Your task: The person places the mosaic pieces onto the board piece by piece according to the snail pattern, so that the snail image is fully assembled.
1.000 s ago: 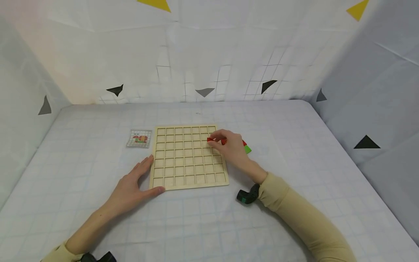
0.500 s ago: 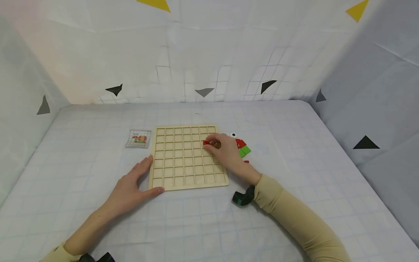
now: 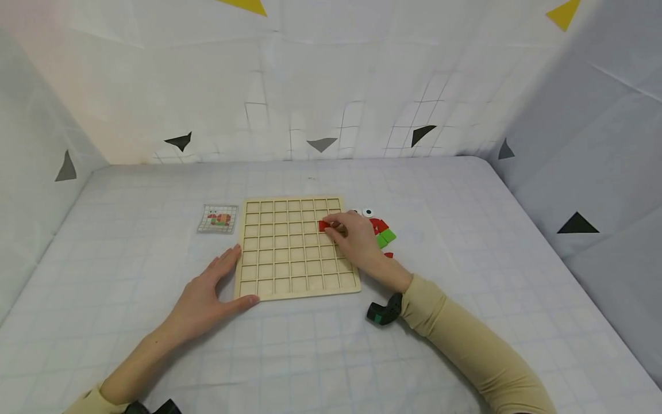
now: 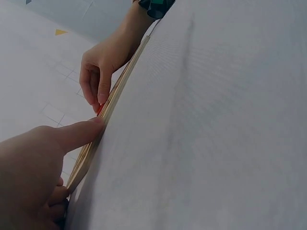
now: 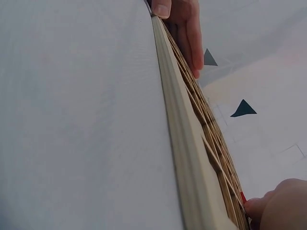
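Note:
A pale wooden grid board [image 3: 274,254] lies flat on the table, its cells divided by thin ridges. Along its left side rests my left hand [image 3: 199,300], fingers stretched to the left edge and thumb at the near-left corner. My right hand [image 3: 359,241] reaches over the board's right part, pinching a small red tile [image 3: 323,226] between thumb and fingertips, right at a cell in the upper right area. In the left wrist view, the red tile [image 4: 100,109] shows below the right fingertips, close over the board. Part of the tile is hidden by the fingers.
Right of the board lie green tiles [image 3: 386,237], red tiles [image 3: 381,225] and a white eye tile [image 3: 368,213], partly behind my right hand. A lone red piece [image 3: 389,255] sits nearer. A gridded picture card [image 3: 217,219] lies left of the board.
My right hand has moved slightly left and nearer with the red tile, which now shows flatter over a cell. More loose tiles show beyond the hand. The left hand has stayed in place.

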{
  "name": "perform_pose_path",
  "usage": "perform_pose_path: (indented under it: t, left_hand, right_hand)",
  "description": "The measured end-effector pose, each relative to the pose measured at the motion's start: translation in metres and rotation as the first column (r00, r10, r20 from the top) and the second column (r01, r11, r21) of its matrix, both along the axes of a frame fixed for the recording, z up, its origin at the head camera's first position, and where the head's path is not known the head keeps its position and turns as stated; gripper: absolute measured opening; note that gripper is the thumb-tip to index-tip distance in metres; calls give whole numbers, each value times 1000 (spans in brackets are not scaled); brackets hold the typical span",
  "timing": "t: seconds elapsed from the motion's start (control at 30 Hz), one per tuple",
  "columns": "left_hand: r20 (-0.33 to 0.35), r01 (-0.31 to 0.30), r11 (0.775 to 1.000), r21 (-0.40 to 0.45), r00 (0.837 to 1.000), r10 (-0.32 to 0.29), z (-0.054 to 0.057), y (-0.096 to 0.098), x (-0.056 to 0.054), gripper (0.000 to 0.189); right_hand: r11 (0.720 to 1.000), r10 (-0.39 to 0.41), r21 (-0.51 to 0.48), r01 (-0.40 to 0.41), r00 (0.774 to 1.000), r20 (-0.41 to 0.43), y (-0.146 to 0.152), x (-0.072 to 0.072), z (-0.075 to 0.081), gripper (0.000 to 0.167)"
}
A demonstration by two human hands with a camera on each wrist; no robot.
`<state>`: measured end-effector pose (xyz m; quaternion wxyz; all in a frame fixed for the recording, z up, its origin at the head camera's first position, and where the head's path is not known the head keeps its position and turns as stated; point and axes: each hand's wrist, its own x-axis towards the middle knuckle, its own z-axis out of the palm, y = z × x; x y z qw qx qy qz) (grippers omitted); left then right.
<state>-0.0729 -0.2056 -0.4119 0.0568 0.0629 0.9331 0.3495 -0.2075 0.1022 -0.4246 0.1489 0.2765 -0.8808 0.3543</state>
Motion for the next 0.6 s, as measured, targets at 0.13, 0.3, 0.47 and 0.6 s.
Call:
perform_pose_path:
  t: [0.13,0.3,0.47,0.6]
  left_hand:
    - [2,-1,1000,6,1000,1,0,0,0,106]
    - [-1,2,1000,3,1000,-2,0,0,0,106]
    - [-5,5,1000,0,1000,-5,0,0,-1,106]
    - [-4,4,1000,2,1000,-4,0,0,-1,106]
  right_hand:
    - [1000,0,5,0,1000,6,-1,0,0,20]
    - [1000,3,5,-3,1000,-8,-1,1,1,20]
    - [1000,0,-17,0,1000,-23,0,1,2,17]
    - [1000,3,-29,-3,1000,-13,0,2,2,14]
